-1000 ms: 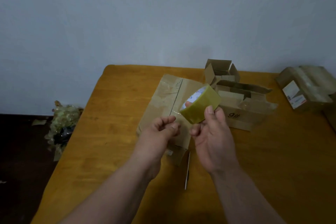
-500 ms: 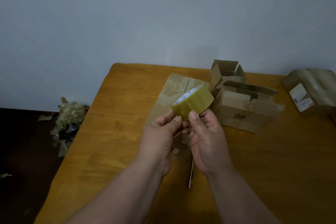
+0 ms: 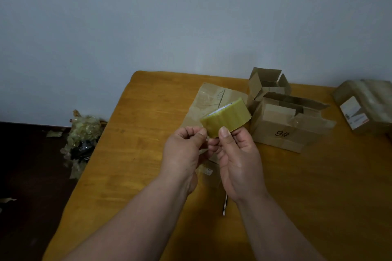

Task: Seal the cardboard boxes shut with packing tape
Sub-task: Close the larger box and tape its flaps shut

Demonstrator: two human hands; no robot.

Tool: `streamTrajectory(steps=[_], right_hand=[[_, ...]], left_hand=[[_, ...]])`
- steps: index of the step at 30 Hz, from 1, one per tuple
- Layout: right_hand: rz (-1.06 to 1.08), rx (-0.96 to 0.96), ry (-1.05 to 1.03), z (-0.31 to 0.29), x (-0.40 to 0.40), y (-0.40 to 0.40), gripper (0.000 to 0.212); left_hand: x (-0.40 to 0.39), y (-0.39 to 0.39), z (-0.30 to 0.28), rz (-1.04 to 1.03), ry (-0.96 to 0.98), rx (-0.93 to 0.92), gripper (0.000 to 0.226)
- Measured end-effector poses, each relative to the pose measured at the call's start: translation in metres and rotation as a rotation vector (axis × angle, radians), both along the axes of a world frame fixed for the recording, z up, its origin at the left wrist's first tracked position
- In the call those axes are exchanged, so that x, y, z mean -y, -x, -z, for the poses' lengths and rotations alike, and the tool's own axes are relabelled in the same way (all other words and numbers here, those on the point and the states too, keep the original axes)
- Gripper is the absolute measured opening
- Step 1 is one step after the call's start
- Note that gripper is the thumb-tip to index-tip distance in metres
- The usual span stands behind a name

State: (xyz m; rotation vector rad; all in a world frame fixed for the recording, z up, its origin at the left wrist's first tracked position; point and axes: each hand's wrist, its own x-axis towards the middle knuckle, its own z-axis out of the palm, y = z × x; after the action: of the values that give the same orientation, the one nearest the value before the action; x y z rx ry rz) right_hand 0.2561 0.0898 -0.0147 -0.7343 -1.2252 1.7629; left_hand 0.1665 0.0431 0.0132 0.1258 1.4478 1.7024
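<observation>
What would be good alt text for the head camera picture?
Two hands hold a roll of tape above a wooden table: the right hand grips it, the left hand pinches at its edge. Behind stand an open box marked 9# and a flattened box.

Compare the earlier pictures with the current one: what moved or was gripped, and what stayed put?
The left hand, apart from the roll a second ago, closed in and now pinches at the edge of the yellowish-brown roll of packing tape. The right hand still holds the roll. The open brown cardboard box marked 9# stayed on the wooden table.
</observation>
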Motion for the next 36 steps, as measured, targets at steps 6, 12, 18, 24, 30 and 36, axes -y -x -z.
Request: streamTrajectory(steps=[6,12,18,24,30,36], right_hand=[[0.001,-0.133,0.137,-0.008,0.008,0.01,0.014],[0.072,0.069,-0.044,-0.006,0.012,0.016,0.009],[0.213,0.368,-0.326,-0.009,0.013,0.033,0.01],[0.06,0.4,-0.3,-0.013,0.021,0.049,0.004],[-0.087,0.443,-0.3,0.0,0.045,0.077,0.004],[-0.075,0.664,-0.874,0.035,0.064,0.107,0.011]], left_hand=[[-0.001,0.012,0.0,0.09,0.036,0.014,0.017],[0.002,0.016,-0.001,0.098,0.094,-0.243,0.022],[0.009,0.022,-0.005,0.027,0.089,-0.374,0.017],[0.026,0.055,-0.005,-0.056,-0.025,-0.114,0.009],[0.052,0.089,0.017,-0.12,0.016,-0.032,0.009],[0.075,0.112,0.05,-0.165,0.149,-0.048,0.012]])
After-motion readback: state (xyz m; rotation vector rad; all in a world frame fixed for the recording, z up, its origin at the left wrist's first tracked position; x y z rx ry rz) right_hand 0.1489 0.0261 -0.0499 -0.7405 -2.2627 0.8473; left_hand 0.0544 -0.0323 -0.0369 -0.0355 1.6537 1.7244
